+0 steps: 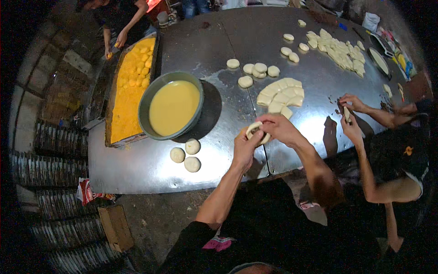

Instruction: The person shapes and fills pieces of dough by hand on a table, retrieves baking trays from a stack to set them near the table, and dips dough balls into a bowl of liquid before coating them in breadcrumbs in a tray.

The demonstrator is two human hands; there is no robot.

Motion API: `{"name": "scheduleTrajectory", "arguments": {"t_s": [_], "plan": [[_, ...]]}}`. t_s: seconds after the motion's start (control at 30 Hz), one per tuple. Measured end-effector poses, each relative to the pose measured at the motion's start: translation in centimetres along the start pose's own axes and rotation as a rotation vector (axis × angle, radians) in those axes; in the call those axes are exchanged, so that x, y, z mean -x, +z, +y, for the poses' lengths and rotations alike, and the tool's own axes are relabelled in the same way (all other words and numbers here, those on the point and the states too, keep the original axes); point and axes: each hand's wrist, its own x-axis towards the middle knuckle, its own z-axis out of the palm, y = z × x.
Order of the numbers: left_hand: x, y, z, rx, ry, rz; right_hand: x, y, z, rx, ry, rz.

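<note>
Both my hands are around one piece of pale dough (252, 128), shaped like a cup with a dark filling showing inside. My left hand (244, 147) supports it from below and the left, thumb across its near side. The fingers of my right hand (279, 127) pinch the dough's upper right rim. Just beyond my hands lies a fan of cut dough pieces (284, 91) on the metal table (219, 178). Three round dough balls (192, 146) sit to the left of my hands, in front of a grey basin (142, 118) of yellow liquid.
A tray of orange-yellow crumbs (125, 118) with coated balls stands at left, with another person's hands (118, 42) above it. Beside me on the right, a co-worker's hands (352, 116) hold dough. More dough balls (260, 68) and flattened dough pieces (342, 53) lie farther back.
</note>
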Motion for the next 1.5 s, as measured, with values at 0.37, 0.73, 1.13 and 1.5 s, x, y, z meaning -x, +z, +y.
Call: {"name": "scheduleTrajectory", "arguments": {"t_s": [0.37,0.73,1.13,1.5], "plan": [[-0.2,5.9,0.2,-0.177,-0.037,0.143,3.2,0.0,-2.5,0.773,-0.733,0.252],[2.8,-0.5,7.3,-0.231,0.416,0.345,1.3,7.2,-11.1,0.400,-0.630,0.000],[8.6,-8.9,10.7,-0.103,0.313,0.311,2.6,17.1,-9.8,0.123,-0.334,-0.171],[6.2,-6.0,1.4,-0.014,-0.284,-0.073,8.9,9.0,-1.6,0.881,-0.601,-0.116]]}}
